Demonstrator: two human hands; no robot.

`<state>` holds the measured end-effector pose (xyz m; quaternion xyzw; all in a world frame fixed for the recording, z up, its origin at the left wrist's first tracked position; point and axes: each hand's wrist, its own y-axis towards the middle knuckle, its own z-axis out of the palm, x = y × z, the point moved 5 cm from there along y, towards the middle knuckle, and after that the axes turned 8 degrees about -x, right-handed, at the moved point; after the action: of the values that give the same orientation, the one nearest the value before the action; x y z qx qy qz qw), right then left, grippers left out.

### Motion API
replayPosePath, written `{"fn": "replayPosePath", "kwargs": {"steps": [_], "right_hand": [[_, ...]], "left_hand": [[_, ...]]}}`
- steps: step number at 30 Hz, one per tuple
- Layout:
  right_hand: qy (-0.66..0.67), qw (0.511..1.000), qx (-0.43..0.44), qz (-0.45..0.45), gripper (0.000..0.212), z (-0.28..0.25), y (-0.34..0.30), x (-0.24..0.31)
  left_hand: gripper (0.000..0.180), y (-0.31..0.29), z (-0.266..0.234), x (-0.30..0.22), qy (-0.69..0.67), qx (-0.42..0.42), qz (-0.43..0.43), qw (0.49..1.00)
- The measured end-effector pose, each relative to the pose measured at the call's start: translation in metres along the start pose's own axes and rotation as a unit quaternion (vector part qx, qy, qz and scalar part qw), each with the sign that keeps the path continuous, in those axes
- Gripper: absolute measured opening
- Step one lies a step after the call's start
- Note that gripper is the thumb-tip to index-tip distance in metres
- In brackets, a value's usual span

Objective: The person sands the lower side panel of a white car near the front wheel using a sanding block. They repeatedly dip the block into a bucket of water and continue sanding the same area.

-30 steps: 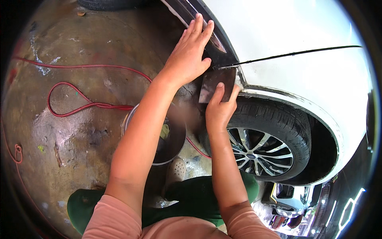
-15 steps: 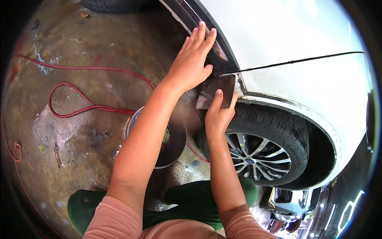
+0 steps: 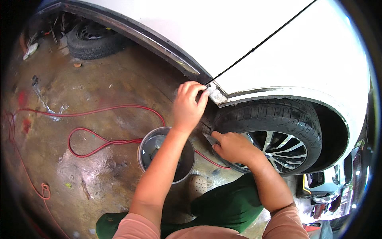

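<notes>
My left hand point(image 3: 188, 105) is at the bottom corner of the white car panel point(image 3: 254, 55), where a dark seam meets the wheel arch. Its thumb and forefinger come together at a small dark spot there; whether they pinch a loose piece cannot be made out. Lower and to the right, my right hand point(image 3: 234, 146) grips a thin dark sheet of sandpaper point(image 3: 208, 138), mostly hidden by the fingers, in front of the tyre point(image 3: 270, 117). The panel's corner patch point(image 3: 217, 94) beside my left fingers is bare, scuffed and whitish grey.
A round metal bucket point(image 3: 142, 153) holding water stands below my left forearm. Red hose point(image 3: 91, 113) loops over the stained concrete floor point(image 3: 95, 167). A spare wheel point(image 3: 95, 46) lies under the car's far left side. Another vehicle point(image 3: 324, 183) is at the lower right.
My right hand has moved down and away from the panel corner with the sandpaper. My left hand has come off the sill trim, down to the corner, its fingers now drawn together. The view has shifted.
</notes>
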<state>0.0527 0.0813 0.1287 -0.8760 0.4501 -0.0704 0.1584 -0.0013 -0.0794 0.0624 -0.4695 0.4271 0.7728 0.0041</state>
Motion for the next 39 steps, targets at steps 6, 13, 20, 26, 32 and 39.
{"fn": "replayPosePath", "kwargs": {"steps": [6, 13, 20, 26, 32, 39], "right_hand": [[0.026, 0.997, 0.067, -0.021, 0.038, 0.015, -0.001, 0.011], [0.038, 0.994, 0.08, -0.059, 0.037, 0.031, -0.005, 0.005], [0.04, 0.994, 0.079, -0.06, 0.036, 0.035, -0.008, -0.001], [0.051, 0.994, 0.083, -0.054, 0.039, 0.03, -0.004, -0.004], [0.065, 0.992, 0.098, -0.052, 0.044, 0.034, 0.0, -0.004], [0.075, 0.991, 0.106, -0.04, 0.043, 0.03, 0.0, 0.002]], "left_hand": [[0.02, -0.006, 0.01, 0.001, -0.017, -0.004, -0.101, 0.995], [0.014, -0.004, 0.011, -0.011, 0.04, -0.021, -0.033, 0.998], [0.01, -0.002, 0.016, -0.009, 0.046, -0.032, -0.034, 0.998], [0.014, -0.004, 0.021, 0.0, 0.097, 0.017, -0.076, 0.992], [0.013, -0.006, 0.023, 0.011, 0.13, 0.047, -0.047, 0.989], [0.015, -0.009, 0.021, 0.017, 0.136, 0.07, -0.08, 0.985]]}}
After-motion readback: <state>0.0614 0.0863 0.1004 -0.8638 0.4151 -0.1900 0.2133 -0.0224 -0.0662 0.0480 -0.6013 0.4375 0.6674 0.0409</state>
